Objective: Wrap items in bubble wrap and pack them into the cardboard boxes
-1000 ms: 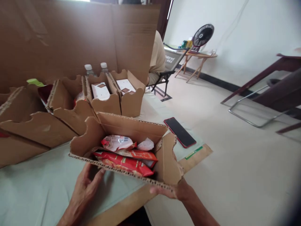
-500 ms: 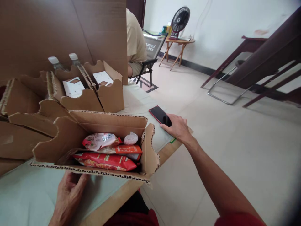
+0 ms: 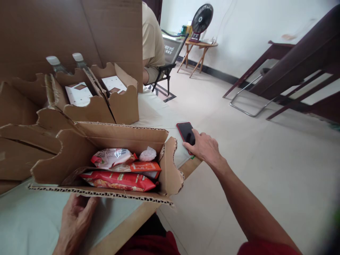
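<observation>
An open cardboard box [image 3: 127, 134] stands before me on the cloth-covered table. Inside lie a red food packet [image 3: 119, 181], an orange packet [image 3: 145, 166], a white-and-red packet [image 3: 113, 156] and a small whitish wrapped bundle [image 3: 148, 154]. My left hand [image 3: 77, 214] is at the outside of the box's front wall, its fingers curled against it and the tips hidden under the rim. At the table's right edge, my right hand [image 3: 205, 144] grips a dark-screened smartphone [image 3: 184, 131] with a red case, thumb on one side and fingers on the other.
Behind are more cardboard boxes [image 3: 99, 111], two holding white pieces [image 3: 79, 95], and two capped bottles [image 3: 54, 62]. A tall cardboard panel [image 3: 114, 32] partly hides a seated person [image 3: 152, 39]. A fan [image 3: 202, 19] stands on a wooden table [image 3: 203, 44] near the wall.
The smartphone has turned and slid closer to the table's right edge under my right hand. My left hand stays at the box's front. My view has shifted slightly.
</observation>
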`<state>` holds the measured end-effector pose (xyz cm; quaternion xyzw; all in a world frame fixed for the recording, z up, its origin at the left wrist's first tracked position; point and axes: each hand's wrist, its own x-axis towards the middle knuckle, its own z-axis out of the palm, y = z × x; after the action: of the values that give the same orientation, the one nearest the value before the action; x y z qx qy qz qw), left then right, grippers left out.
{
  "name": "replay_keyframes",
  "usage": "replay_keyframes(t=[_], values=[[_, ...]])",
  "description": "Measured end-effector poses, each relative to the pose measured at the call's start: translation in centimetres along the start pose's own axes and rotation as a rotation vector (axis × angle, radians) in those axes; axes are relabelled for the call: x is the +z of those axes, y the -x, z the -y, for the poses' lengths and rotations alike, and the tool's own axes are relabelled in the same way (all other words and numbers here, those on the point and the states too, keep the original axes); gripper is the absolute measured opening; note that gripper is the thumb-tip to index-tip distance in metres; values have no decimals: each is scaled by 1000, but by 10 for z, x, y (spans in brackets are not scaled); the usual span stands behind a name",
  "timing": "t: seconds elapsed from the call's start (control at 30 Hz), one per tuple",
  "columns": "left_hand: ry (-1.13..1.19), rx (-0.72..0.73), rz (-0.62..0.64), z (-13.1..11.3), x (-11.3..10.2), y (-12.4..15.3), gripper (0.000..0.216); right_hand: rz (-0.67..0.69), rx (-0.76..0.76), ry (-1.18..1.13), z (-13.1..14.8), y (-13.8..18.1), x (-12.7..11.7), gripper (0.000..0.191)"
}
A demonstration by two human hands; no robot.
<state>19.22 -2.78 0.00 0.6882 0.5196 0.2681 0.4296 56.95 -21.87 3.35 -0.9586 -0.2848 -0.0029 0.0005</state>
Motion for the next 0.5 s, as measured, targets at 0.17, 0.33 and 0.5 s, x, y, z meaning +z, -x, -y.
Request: replay_keyframes(t=[0.17,0.33,0.5], values=[[-23,-37,2,8,-4,0,33,34,-18,-96,-14,25,-2,66],[-25,-27,22,6,-4,-1,36,95,-218,-212,-33,28,-6,51],[-11,-10,20,8,-5,-2,43,52,-470,-65,-32,5,-4,72]])
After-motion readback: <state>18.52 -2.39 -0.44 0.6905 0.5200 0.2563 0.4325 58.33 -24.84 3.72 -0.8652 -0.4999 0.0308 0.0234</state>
